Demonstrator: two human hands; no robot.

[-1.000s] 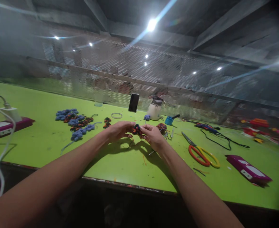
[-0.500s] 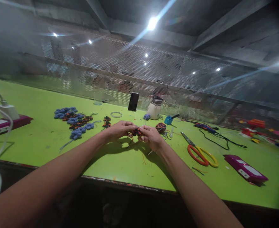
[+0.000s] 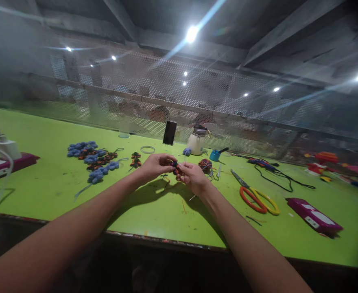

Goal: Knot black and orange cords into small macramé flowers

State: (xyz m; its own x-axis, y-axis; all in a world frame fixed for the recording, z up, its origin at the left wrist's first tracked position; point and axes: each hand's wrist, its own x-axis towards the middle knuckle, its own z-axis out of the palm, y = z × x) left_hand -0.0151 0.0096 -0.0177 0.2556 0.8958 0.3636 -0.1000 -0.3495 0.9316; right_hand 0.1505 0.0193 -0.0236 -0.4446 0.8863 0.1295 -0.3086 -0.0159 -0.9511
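Between my two hands, a small dark-and-orange crochet piece [image 3: 175,166] is held just above the green table. My left hand [image 3: 157,166] pinches its left side between thumb and fingers. My right hand [image 3: 193,176] has its fingertips closed on the other side. A thin pale rod [image 3: 193,198] shows below the right hand; it may be a crochet hook, most of it hidden. Loose yarn ends [image 3: 166,183] hang beneath the piece. To the right of my hands sits a multicoloured ball of yarn [image 3: 205,165]. Left of them lies another dark-and-orange crochet piece [image 3: 135,160].
Blue and dark-orange crochet pieces [image 3: 98,173] lie at left. Large scissors [image 3: 252,199], a purple power strip [image 3: 315,215] and a corded tool [image 3: 263,163] are at right. A phone [image 3: 169,132], a white jug [image 3: 196,142] and a blue pot [image 3: 215,155] stand behind.
The crochet piece has turned a little between my fingers, and my left fingers have lifted slightly over it. The whole view has shifted slightly.
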